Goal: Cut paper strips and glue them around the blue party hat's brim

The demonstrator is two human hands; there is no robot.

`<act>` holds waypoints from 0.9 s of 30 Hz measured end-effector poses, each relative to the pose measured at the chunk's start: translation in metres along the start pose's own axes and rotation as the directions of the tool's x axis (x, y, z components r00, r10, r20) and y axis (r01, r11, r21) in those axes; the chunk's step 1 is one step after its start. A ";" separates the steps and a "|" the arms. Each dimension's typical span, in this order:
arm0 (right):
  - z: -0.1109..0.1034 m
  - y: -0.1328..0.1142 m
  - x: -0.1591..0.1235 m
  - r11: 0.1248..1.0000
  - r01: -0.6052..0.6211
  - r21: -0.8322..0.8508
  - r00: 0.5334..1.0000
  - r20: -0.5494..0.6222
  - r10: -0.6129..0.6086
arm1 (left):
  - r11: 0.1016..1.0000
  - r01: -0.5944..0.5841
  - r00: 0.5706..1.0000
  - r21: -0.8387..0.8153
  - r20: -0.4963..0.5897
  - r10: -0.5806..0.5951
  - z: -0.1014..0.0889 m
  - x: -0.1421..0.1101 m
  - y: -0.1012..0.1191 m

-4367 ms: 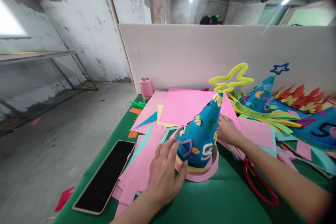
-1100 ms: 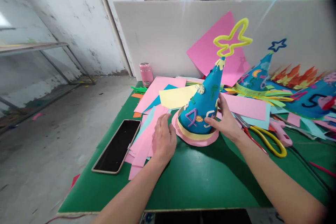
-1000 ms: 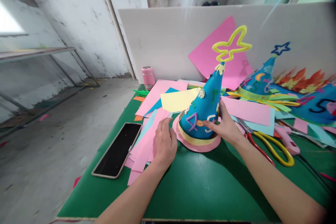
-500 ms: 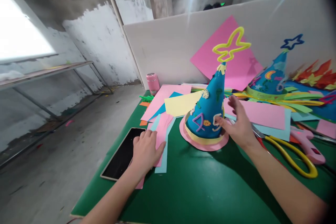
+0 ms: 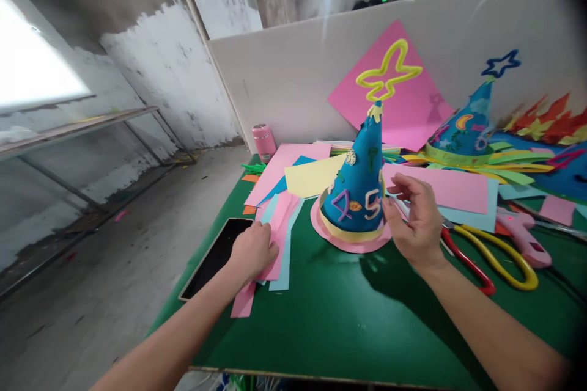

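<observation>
A blue cone hat point(image 5: 355, 192) stands upright on the green table. It carries bent pipe-cleaner shapes, a yellow pipe-cleaner butterfly point(image 5: 389, 70) at its tip and a pink brim point(image 5: 355, 244). Just right of it is my right hand point(image 5: 416, 220), open and empty, fingers bent, the thumb close to the cone; whether it touches I cannot tell. My left hand point(image 5: 254, 247) is closed with curled fingers at the pink paper strips point(image 5: 280, 226); the fingertips are partly hidden. Light blue strips point(image 5: 285, 266) lie beneath. Beside this hand is a black-screened phone point(image 5: 215, 256).
Scissors point(image 5: 495, 250) with yellow and red handles and a pink glue gun point(image 5: 525, 238) lie at the right. A second cone hat point(image 5: 468, 122) stands behind, near coloured paper strips. Sheets of paper point(image 5: 316, 177) and a pink bottle point(image 5: 264, 142) are at the back left.
My left hand's fingers have curled in at the pink strips. My right hand has drawn its fingers and thumb closer together beside the hat. The view has shifted slightly.
</observation>
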State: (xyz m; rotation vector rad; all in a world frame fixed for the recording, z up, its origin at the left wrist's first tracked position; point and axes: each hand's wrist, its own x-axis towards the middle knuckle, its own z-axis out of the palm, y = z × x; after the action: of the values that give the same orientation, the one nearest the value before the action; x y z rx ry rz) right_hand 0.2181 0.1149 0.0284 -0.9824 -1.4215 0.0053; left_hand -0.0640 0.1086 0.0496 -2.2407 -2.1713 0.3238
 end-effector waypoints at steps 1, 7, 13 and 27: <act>0.000 0.000 0.000 1.000 0.001 0.005 1.000 0.002 -0.001 | 1.000 0.000 1.000 0.001 0.015 0.000 -0.001 0.001 -0.001; 0.000 -0.004 -0.001 0.999 0.009 0.033 1.000 0.021 -0.010 | 0.999 -0.019 0.997 -0.039 0.071 0.022 -0.006 0.006 -0.012; 0.000 -0.006 0.000 1.000 0.021 0.022 0.999 0.034 -0.022 | 0.995 -0.040 0.999 -0.096 0.028 0.043 -0.009 0.008 -0.020; -0.003 -0.020 -0.003 0.911 -0.305 0.278 0.948 0.176 0.264 | 0.651 -0.297 0.912 -0.699 -0.409 -0.024 -0.052 -0.044 -0.001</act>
State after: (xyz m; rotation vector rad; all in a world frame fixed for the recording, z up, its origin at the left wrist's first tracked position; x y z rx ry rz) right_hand 0.2097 0.0990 0.0374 -0.9373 -1.3372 0.5020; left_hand -0.0581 0.0723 0.1070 -2.4920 -2.1159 -1.1673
